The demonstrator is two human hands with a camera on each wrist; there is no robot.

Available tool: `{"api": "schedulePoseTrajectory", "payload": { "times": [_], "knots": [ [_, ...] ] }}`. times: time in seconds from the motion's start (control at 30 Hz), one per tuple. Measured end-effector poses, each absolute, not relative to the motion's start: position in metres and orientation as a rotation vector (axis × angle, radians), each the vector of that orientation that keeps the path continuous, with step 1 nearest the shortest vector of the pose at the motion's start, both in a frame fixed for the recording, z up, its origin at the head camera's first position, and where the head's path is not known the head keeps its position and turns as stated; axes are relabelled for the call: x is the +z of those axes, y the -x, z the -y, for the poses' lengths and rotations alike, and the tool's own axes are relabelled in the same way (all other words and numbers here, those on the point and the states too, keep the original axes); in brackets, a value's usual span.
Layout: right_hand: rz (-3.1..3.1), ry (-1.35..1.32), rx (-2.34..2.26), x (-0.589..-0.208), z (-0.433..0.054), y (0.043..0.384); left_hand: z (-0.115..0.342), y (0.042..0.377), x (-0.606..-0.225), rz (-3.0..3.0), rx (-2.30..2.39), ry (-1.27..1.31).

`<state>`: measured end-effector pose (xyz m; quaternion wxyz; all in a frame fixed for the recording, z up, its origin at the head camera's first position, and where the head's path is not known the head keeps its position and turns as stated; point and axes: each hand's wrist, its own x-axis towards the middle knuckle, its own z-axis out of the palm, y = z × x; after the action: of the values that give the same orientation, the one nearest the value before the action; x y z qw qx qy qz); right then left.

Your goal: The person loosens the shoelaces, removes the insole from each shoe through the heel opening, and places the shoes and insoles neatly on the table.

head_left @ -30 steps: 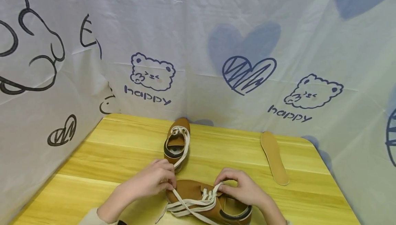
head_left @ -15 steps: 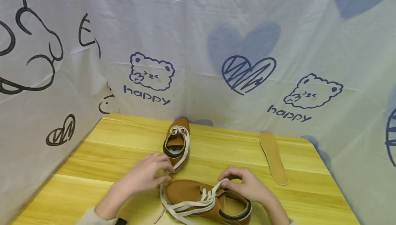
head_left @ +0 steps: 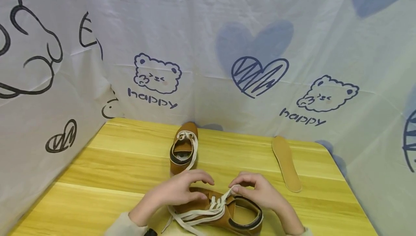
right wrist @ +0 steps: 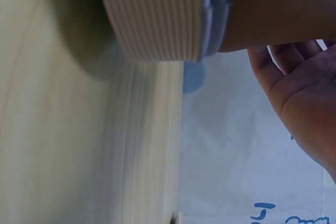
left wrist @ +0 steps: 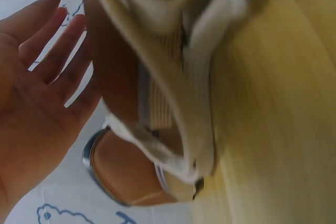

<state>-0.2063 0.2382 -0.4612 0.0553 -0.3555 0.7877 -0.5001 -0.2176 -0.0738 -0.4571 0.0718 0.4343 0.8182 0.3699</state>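
Observation:
A brown shoe (head_left: 240, 225) lies at the table's front with its toe to the left. White shoelaces (head_left: 198, 214) trail over its near side and past the toe. Thumb and fingers of my right hand (head_left: 263, 192) pinch the lace close to the top eyelets. Over the toe hovers my left hand (head_left: 178, 191), its fingers spread and nothing between them. In the left wrist view that left hand (left wrist: 47, 82) shows its palm beside the looped lace (left wrist: 168, 93). The right wrist view shows the shoe's ribbed sole (right wrist: 157, 14); there the shoe hides the right fingertips.
A second brown shoe (head_left: 175, 167) with white laces stands behind the left hand, toe to the back. A tan insole (head_left: 286, 164) lies at the right of the yellow wood table (head_left: 107, 156). White printed cloth (head_left: 208, 99) hangs behind.
My left hand let go of a lace at the toe, dropping it left of the shoe, then moved right over the toe. The right hand keeps its pinch on the lace.

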Motion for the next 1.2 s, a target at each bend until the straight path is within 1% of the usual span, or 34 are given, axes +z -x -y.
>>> {"api": "schedulePoseTrajectory", "payload": {
  "times": [0.27, 0.53, 0.8, 1.2],
  "knots": [
    [-2.419, 1.111, -1.541, -0.461, -0.237, 0.208, 0.062, 0.221, -0.462, -2.328, 1.104, -1.349],
    [-2.445, 1.146, -1.569, -0.461, -0.236, 0.208, 0.060, 0.220, -0.463, -2.350, 1.059, -1.414],
    [-2.422, 1.202, -1.642, -0.458, -0.236, 0.208, 0.060, 0.219, -0.463, -2.353, 1.043, -1.423],
    [-2.481, 1.185, -1.722, -0.453, -0.236, 0.206, 0.061, 0.219, -0.463, -2.341, 1.046, -1.433]
  ]
}}
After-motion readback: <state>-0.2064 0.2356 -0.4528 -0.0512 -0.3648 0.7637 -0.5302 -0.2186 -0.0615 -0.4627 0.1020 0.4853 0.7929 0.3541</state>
